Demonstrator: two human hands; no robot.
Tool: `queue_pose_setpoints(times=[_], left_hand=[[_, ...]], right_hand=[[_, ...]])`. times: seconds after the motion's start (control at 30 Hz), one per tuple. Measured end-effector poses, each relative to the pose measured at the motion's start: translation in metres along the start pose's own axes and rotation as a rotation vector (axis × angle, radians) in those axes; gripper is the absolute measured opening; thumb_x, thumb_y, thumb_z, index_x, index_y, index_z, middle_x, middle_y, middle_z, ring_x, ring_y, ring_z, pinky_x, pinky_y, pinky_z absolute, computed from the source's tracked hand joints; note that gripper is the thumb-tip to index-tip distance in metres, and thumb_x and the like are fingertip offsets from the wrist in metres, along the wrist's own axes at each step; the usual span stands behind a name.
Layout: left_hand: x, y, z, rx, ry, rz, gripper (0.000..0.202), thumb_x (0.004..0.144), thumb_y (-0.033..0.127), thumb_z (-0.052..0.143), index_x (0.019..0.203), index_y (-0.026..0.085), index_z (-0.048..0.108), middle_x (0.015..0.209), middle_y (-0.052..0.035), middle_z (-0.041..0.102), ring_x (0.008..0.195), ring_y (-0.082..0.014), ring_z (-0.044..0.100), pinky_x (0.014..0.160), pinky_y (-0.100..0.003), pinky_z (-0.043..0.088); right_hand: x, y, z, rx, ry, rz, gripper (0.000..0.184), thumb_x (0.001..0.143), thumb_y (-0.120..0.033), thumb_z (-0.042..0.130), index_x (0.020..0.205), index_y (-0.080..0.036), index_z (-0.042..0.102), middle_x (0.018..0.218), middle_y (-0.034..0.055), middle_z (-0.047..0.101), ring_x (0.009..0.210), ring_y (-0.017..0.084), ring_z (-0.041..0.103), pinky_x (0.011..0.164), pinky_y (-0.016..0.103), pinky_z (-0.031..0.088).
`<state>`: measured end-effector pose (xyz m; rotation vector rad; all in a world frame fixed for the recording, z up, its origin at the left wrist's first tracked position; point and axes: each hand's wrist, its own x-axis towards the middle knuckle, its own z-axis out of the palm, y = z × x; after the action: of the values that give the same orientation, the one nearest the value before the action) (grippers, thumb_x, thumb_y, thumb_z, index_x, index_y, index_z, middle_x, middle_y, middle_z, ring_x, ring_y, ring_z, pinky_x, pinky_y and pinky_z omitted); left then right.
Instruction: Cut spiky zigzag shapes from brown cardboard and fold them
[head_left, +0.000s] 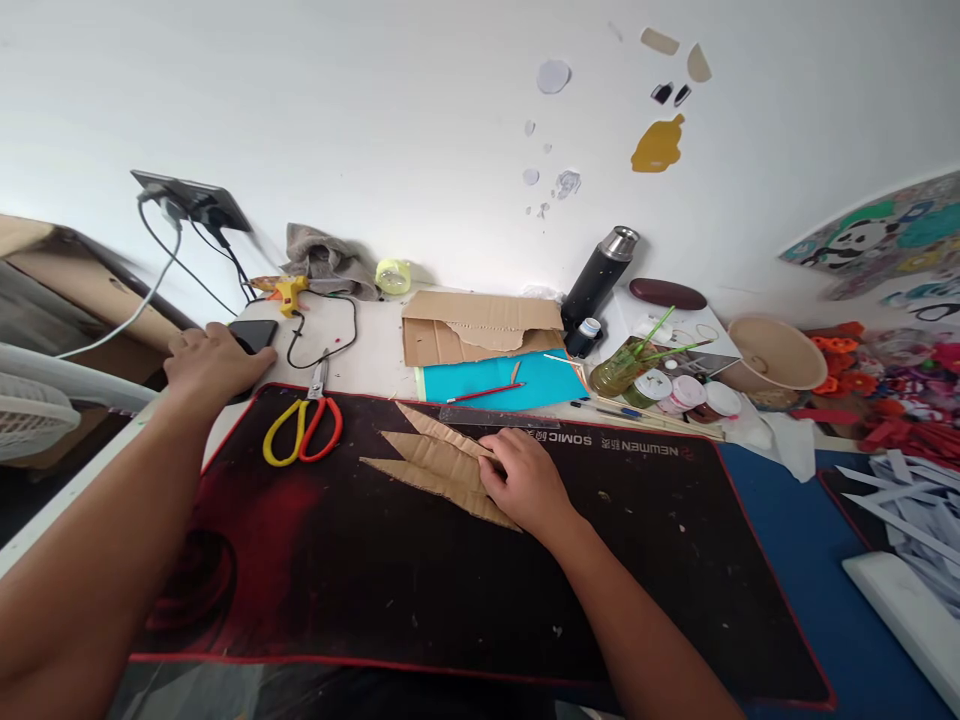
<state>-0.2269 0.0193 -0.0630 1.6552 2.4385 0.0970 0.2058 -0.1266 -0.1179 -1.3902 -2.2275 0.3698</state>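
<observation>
At the left end of the desk my left hand (214, 362) is closed round a dark phone (255, 336), its thumb along the near right edge. My right hand (525, 487) rests over the black mat with its fingers bent onto pointed brown cardboard pieces (435, 468). Three leaf-like tips fan out leftward from under it; the ends beneath the fingers are hidden. Between the hands lie scissors (304, 425) with one yellow and one red handle, blades pointing away from me.
Behind the scissors sits a yellow hot glue gun (289, 292) with a looping black cord. Folded cardboard (480, 325) and a red pencil (487, 393) lie on a blue sheet (450, 383). A black thermos (600, 275), several jars and a beige bowl (776, 352) stand at back right.
</observation>
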Motion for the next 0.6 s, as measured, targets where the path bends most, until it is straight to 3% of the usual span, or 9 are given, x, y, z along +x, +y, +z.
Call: queue_pose_setpoints(times=[0.1, 0.23, 0.33, 0.4, 0.47, 0.6], left_hand=[[0.003, 0.005, -0.003, 0.03, -0.004, -0.105, 0.099, 0.093, 0.068, 0.056, 0.151, -0.011, 0.038, 0.162, -0.0437, 0.036, 0.152, -0.0564, 0.035, 0.114, -0.066, 0.04], [0.005, 0.002, -0.013, 0.031, -0.005, 0.014, 0.102, 0.096, 0.073, 0.049, 0.152, -0.012, 0.042, 0.158, -0.0403, 0.045, 0.149, -0.0511, 0.042, 0.116, -0.06, 0.041], [-0.003, -0.015, -0.023, 0.019, 0.109, 0.095, 0.08, 0.102, 0.06, 0.044, 0.153, -0.001, 0.052, 0.146, -0.0257, 0.063, 0.136, -0.0385, 0.057, 0.11, -0.049, 0.046], [-0.014, -0.032, -0.027, -0.048, 0.16, 0.034, 0.065, 0.103, 0.056, 0.042, 0.143, 0.011, 0.066, 0.128, -0.0145, 0.074, 0.118, -0.0309, 0.067, 0.097, -0.038, 0.051], [-0.026, -0.05, -0.026, -0.121, 0.179, 0.046, 0.055, 0.103, 0.05, 0.041, 0.132, 0.018, 0.074, 0.124, -0.0092, 0.077, 0.116, -0.0263, 0.068, 0.089, -0.031, 0.05], [-0.039, -0.073, -0.016, -0.216, 0.127, 0.176, 0.043, 0.101, 0.046, 0.045, 0.102, 0.021, 0.079, 0.121, -0.0036, 0.08, 0.113, -0.0222, 0.068, 0.094, -0.027, 0.049]], right_hand=[[0.0, 0.0, 0.0, -0.003, -0.007, 0.002, 0.014, 0.1, -0.015, 0.061, 0.109, -0.021, 0.071, 0.097, 0.0084, 0.072, 0.095, 0.028, 0.066, 0.086, 0.039, 0.051], [0.0, 0.0, -0.001, 0.006, 0.0, 0.001, 0.015, 0.1, -0.014, 0.06, 0.109, -0.021, 0.071, 0.098, 0.0084, 0.072, 0.095, 0.027, 0.066, 0.086, 0.039, 0.052], [0.0, 0.0, -0.001, 0.01, 0.017, -0.008, 0.014, 0.1, -0.014, 0.061, 0.108, -0.021, 0.07, 0.098, 0.0085, 0.072, 0.095, 0.028, 0.067, 0.086, 0.039, 0.052], [-0.001, 0.0, 0.0, 0.008, 0.024, -0.018, 0.014, 0.1, -0.014, 0.061, 0.108, -0.021, 0.07, 0.097, 0.0083, 0.072, 0.095, 0.028, 0.067, 0.086, 0.039, 0.052], [-0.001, 0.0, 0.0, 0.002, 0.031, -0.024, 0.014, 0.1, -0.015, 0.06, 0.108, -0.021, 0.07, 0.096, 0.0079, 0.071, 0.094, 0.028, 0.067, 0.085, 0.039, 0.052], [-0.001, 0.001, 0.0, -0.006, 0.044, -0.039, 0.014, 0.1, -0.014, 0.059, 0.107, -0.02, 0.069, 0.094, 0.0073, 0.071, 0.091, 0.028, 0.066, 0.082, 0.039, 0.051]])
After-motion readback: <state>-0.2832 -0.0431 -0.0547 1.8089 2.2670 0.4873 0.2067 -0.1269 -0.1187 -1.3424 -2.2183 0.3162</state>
